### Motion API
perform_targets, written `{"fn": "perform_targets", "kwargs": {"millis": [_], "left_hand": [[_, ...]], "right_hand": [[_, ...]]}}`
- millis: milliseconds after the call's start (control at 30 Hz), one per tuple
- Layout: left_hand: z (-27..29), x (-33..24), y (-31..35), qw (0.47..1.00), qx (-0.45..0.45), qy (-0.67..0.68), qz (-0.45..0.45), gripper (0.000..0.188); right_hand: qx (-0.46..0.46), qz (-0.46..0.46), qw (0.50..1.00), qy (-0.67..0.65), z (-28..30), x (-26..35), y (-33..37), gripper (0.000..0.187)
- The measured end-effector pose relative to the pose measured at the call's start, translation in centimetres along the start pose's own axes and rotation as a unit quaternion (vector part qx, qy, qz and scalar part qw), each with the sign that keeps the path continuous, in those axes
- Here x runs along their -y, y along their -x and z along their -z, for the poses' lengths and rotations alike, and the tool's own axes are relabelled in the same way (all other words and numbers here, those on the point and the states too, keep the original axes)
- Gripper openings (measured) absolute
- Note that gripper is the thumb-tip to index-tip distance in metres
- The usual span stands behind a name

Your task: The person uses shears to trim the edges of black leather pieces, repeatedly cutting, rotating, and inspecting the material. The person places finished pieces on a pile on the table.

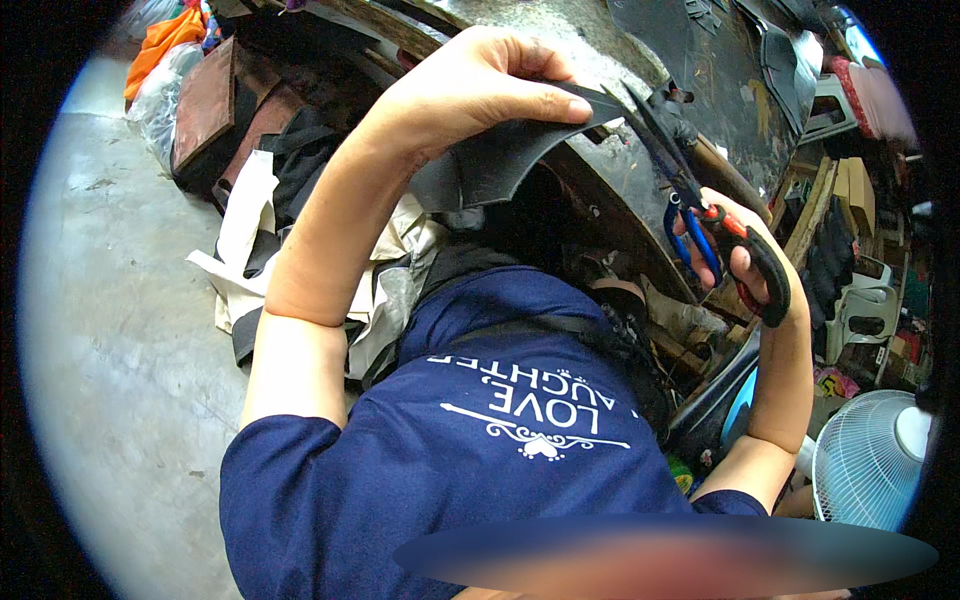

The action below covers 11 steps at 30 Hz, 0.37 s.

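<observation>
Raised in front of me, my left hand (480, 88) pinches the upper edge of a black, flexible sheet (490, 160) between thumb and fingers. The sheet hangs down in a curve; whether it is leather or rubber I cannot tell. Over on the right, my right hand (745, 250) is closed round the handles of dark-bladed scissors (672, 160). Blue, red and black show on those handles. Their blades point up and left, slightly parted, with the tips by the sheet's right corner. Whether they touch the sheet is unclear.
A worn dark work surface (725, 110) carries black sheet pieces (785, 75). Cream and black scraps (250, 200) lie at left, near a brown board (203, 105) and an orange bag (165, 45). A fan (870, 460) stands at lower right, below a pale plastic chair (862, 310).
</observation>
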<state>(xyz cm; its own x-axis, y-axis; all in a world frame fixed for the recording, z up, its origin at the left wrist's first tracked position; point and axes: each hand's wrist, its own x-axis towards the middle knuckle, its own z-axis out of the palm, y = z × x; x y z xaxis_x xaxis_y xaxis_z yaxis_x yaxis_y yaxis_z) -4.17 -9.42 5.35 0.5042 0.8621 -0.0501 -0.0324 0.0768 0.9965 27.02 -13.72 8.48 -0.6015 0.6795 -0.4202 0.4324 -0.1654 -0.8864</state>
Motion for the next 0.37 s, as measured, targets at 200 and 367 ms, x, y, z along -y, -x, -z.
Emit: {"fn": "perform_targets", "kwargs": {"millis": [200,367], "left_hand": [[-0.7,0.23,0.01,0.997,-0.001,0.074,-0.003,0.02],[-0.47,0.49,-0.15,0.997,0.007,0.075,0.002,0.023]], "right_hand": [[-0.03,-0.022,0.998,0.042,-0.61,0.26,-0.29,0.095],[-0.003,0.011,0.999,0.039,-0.37,-0.1,-0.68,0.094]]}}
